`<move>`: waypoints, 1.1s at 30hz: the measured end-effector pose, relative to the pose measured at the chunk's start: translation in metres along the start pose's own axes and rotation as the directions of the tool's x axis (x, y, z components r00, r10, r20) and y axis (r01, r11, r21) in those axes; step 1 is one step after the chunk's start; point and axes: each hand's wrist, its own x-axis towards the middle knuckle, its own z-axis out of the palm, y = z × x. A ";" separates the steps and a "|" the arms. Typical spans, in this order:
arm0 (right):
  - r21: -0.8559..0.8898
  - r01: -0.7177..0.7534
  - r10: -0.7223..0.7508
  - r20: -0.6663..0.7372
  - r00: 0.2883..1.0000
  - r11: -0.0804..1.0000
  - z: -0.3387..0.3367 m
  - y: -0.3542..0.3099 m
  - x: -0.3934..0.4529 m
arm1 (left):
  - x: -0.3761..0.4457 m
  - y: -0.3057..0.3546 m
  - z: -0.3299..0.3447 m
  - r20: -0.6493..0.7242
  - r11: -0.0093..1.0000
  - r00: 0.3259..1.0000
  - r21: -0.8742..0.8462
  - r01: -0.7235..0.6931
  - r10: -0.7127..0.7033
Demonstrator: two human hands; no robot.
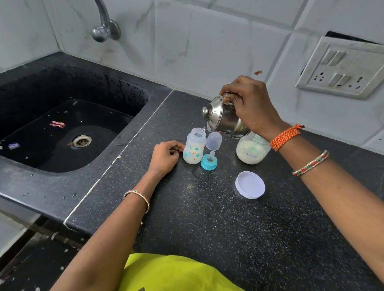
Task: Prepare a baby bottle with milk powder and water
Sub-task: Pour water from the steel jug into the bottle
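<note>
We tip the steel kettle [224,118] with our right hand [247,101] curled around its top, pouring water into the open baby bottle [194,149], which already holds white powder. Our left hand [165,157], fingers loosely curled, touches the bottle's left side on the tabletop [226,226]. Left to do: fit the teat ring [208,161] and cap [213,141], then shake. The formula jar [250,152] stands open, its lid [250,185] nearer us.

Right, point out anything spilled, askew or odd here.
No spill shows on the counter. Odd bits: scraps of wrapper lie in the sink, and the switch plate sits askew with a dark gap above it.
</note>
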 end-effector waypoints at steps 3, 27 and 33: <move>-0.005 0.006 -0.006 -0.007 1.000 1.000 0.001 -0.001 0.000 | 0.000 0.000 0.000 0.002 1.000 1.000 -0.005 0.002 -0.002; 0.686 -0.418 0.688 -0.167 0.707 0.596 0.040 0.054 -0.030 | 0.035 0.037 -0.018 -0.065 0.910 0.992 -0.408 0.070 -0.106; 0.819 -0.392 0.812 -0.144 0.566 0.419 0.049 0.086 0.016 | 0.120 0.102 -0.012 0.206 0.880 0.964 -0.472 -0.051 0.167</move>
